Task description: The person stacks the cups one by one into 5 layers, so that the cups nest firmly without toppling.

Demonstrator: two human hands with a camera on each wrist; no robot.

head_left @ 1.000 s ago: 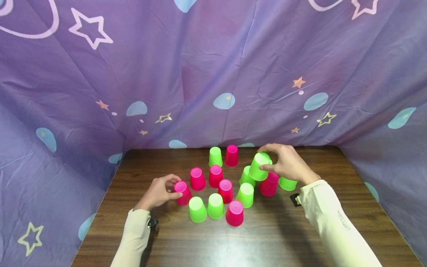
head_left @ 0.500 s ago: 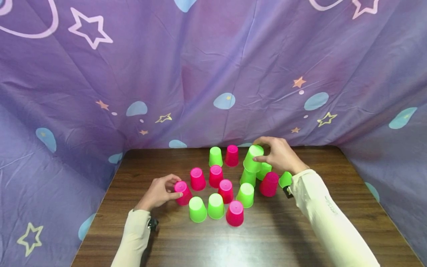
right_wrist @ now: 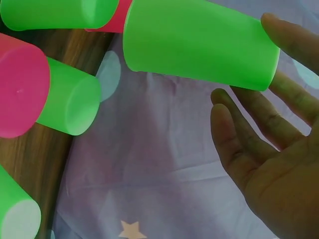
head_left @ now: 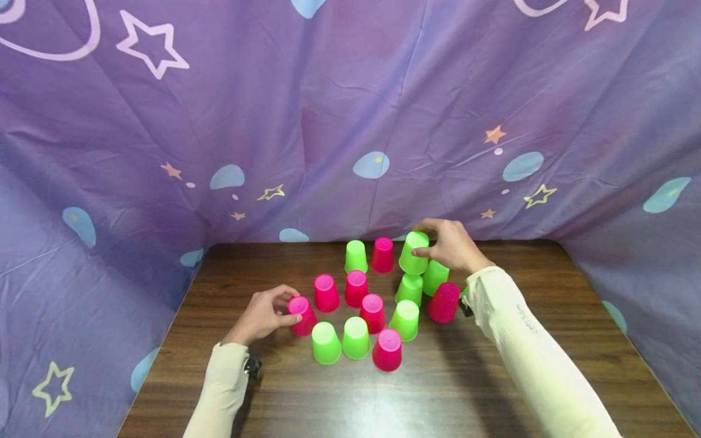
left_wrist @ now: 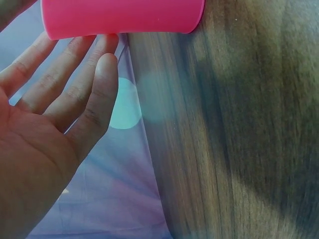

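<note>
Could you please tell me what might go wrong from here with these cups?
The held green cup is in the right-hand grip near its closed end, so it might tilt or slip.

In the head view its rim borders the lower green cup, with the rear pink cup close by, so moving or releasing it could knock either one.

The left-hand grip is on the outer pink cup; a careless shift might nudge the neighbouring pink cup.

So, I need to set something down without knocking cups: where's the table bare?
Bare: the near table between the sleeves, in front of the nearest pink cup; and the far left corner, behind the left hand. Crowded: the middle, where pink and green cups cluster, and near the right hand.
</note>
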